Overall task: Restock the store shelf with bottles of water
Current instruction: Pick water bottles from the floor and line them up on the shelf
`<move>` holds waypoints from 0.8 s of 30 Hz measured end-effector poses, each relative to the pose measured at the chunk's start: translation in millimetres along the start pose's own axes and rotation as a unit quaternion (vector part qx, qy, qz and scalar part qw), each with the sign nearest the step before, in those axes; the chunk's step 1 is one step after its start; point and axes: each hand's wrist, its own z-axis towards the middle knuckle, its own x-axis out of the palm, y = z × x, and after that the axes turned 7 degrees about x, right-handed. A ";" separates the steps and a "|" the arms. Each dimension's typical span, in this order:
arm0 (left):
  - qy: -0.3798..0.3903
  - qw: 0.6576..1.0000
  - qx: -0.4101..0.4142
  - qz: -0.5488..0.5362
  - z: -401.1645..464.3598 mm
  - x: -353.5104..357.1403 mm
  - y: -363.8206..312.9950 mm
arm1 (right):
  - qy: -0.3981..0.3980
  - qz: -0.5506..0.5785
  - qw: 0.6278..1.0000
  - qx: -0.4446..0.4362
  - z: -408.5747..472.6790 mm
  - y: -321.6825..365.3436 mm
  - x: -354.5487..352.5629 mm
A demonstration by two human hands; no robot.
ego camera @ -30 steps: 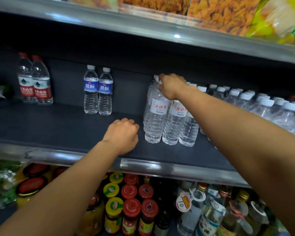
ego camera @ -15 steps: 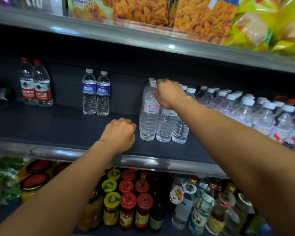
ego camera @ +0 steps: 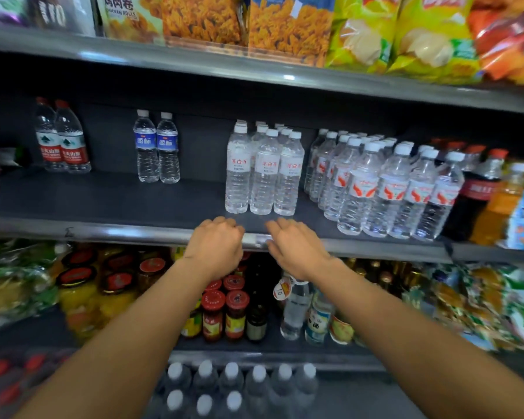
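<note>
Both hands sit at the shelf's front edge (ego camera: 133, 234), holding nothing: left hand (ego camera: 215, 246) loosely curled, right hand (ego camera: 297, 246) relaxed, fingers spread. White-labelled water bottles (ego camera: 263, 173) stand just beyond the fingertips; bare shelf stretches leftward.

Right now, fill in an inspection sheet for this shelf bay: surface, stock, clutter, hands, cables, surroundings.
Surface: dark middle shelf with a metal front rail, bare stretches at left and centre.
Job's things: clear white-capped water bottles with white labels upright in rows at centre; shrink-wrapped pack of white-capped bottles below, on the floor.
Clutter: two red-labelled bottles, two blue-labelled bottles, red-and-white labelled bottle block.
Hands: left hand and right hand at the rail, fingers loosely curled, holding nothing.
Cables: nothing seen.
Surroundings: yellow snack bags above; red-lidded jars below.
</note>
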 end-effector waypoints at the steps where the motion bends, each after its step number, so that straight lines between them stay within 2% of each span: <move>1: 0.007 1.000 0.003 -0.005 -7.2 2.3 -9.9 | 0.004 0.008 1.000 0.003 -16.5 0.9 5.2; 6: 0.047 0.998 0.031 -0.029 -49.8 25.9 -67.1 | 0.049 0.037 0.998 0.023 -100.8 6.6 36.9; 15: 0.209 0.971 0.072 -0.093 -138.5 103.4 -174.2 | 0.194 0.085 0.971 0.107 -237.1 9.4 106.6; 20: 0.279 0.947 0.085 -0.132 -167.7 150.3 -212.1 | 0.265 0.103 0.948 0.146 -291.3 10.7 154.5; 24: 0.300 0.941 0.100 -0.118 -175.3 178.3 -228.3 | 0.298 0.106 0.933 0.170 -316.4 6.8 189.5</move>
